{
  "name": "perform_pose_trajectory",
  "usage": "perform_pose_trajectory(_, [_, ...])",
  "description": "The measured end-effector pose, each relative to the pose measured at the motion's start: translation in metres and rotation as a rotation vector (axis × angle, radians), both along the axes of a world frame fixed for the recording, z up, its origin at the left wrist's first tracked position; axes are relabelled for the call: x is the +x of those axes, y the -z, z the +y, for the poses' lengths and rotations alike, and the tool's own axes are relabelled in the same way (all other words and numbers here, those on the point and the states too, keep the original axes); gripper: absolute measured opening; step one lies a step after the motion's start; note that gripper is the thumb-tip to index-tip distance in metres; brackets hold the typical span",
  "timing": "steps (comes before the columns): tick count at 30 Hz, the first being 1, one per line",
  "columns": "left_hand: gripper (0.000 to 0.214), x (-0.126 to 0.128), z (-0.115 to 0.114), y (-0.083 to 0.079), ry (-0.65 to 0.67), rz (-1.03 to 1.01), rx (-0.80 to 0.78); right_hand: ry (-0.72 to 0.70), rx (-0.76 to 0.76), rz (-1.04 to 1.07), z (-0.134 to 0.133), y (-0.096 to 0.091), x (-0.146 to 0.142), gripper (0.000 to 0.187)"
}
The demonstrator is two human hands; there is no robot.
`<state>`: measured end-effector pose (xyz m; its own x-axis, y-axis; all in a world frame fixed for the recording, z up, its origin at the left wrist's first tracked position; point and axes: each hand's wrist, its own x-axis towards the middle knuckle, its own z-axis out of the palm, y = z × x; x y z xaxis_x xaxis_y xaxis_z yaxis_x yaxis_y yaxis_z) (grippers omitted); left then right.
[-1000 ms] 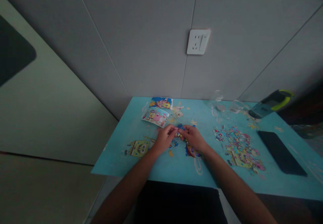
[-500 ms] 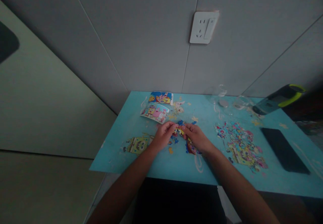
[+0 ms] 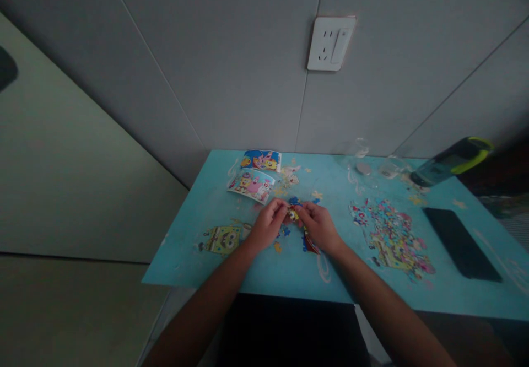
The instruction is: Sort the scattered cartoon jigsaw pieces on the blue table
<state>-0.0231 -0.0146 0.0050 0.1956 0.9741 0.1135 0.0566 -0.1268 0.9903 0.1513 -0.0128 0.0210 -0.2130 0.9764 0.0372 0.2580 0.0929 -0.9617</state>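
Pinched btwn L hand (image 3: 268, 225) and R hand (image 3: 321, 225), approx. centre of table (image 3: 285, 279): puzzle pcs (image 3: 293, 214), fingers narrow, tips closed on opp. sides. Yellow printed side twd viewer; long axis too small to tell. Just nearside: blue pcs (image 3: 285, 231). Far left: cards (image 3: 251, 184), any lettering too small to read. Right: loose pile (image 3: 394, 237).

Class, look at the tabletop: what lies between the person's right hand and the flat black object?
In the head view, a loose spread of small colourful pieces lies between the right hand and the flat black object.
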Motion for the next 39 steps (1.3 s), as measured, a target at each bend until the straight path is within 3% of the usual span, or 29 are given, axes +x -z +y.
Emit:
perform_pose_trajectory(8, [0.027, 0.0004, -0.0007, 0.0037, 0.085, -0.03, -0.04, -0.019, -0.22, 0.165, 0.0056, 0.0008, 0.0094, 0.048])
perform_pose_trajectory(21, [0.031, 0.0004, 0.0032, 0.0084, -0.001, 0.004, -0.032, -0.027, -0.14, 0.039, 0.0027, 0.0052, 0.0058, 0.042])
perform_pose_trajectory(39, [0.035, -0.0058, 0.0011, 0.0035, 0.07, 0.157, 0.064, -0.027, -0.128, 0.027, -0.0002, 0.0082, 0.0058, 0.042])
